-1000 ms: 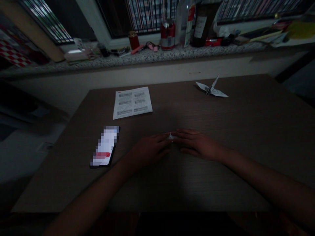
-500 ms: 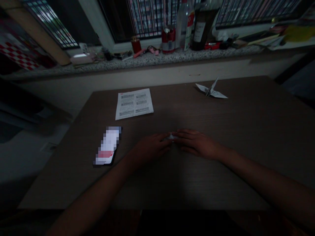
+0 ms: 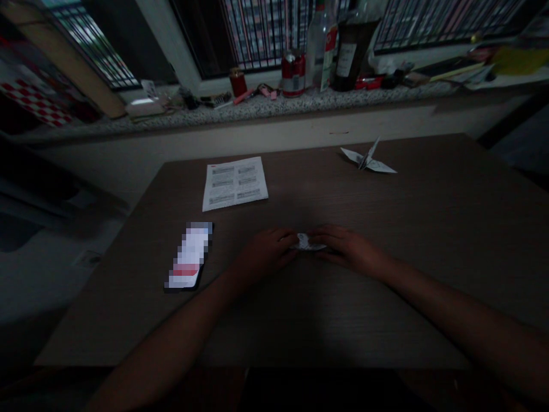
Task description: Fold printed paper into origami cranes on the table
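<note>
A small piece of folded paper (image 3: 305,242), pale with dark print, lies low over the table between my hands. My left hand (image 3: 266,252) has its fingers closed on the paper's left end. From the other side, my right hand (image 3: 343,245) grips the right end, its fingers over the top and the thumb nearer to me. The fingers cover both ends, so the full folded shape is hidden.
A phone (image 3: 189,257) lies left of my left arm. Behind it is a printed sheet (image 3: 235,183). A folded paper crane (image 3: 368,160) stands at the back right of the table (image 3: 412,212). Bottles, a red can (image 3: 293,74) and clutter line the stone windowsill (image 3: 257,109).
My fingertips have drawn slightly apart, and more of the folded paper shows between them. The phone, sheet and crane have stayed in place.
</note>
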Action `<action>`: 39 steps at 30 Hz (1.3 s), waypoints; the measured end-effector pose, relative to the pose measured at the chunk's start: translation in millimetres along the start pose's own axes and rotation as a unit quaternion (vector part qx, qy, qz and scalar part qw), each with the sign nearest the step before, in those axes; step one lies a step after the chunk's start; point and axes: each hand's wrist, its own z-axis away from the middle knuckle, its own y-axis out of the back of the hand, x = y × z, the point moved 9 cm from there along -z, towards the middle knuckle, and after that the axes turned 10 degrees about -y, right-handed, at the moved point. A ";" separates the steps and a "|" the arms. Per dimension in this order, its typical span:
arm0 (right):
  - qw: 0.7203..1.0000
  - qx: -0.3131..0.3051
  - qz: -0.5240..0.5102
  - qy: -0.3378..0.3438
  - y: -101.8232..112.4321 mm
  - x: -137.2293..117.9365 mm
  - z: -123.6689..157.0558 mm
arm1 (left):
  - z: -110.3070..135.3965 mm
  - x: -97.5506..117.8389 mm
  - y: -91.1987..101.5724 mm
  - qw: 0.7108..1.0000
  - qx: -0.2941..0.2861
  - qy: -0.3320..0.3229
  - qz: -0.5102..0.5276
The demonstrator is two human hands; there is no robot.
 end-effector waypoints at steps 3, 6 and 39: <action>1.000 0.013 0.004 0.001 3.4 -1.1 0.6 | 0.8 -1.6 2.6 1.000 0.018 0.002 0.009; 0.999 0.035 -0.005 -0.003 8.4 -2.9 1.2 | 2.0 -3.2 7.7 0.998 0.054 0.003 0.025; 0.999 0.018 0.043 0.011 0.6 -12.2 -1.1 | 6.1 -28.7 7.2 0.977 0.055 0.201 0.054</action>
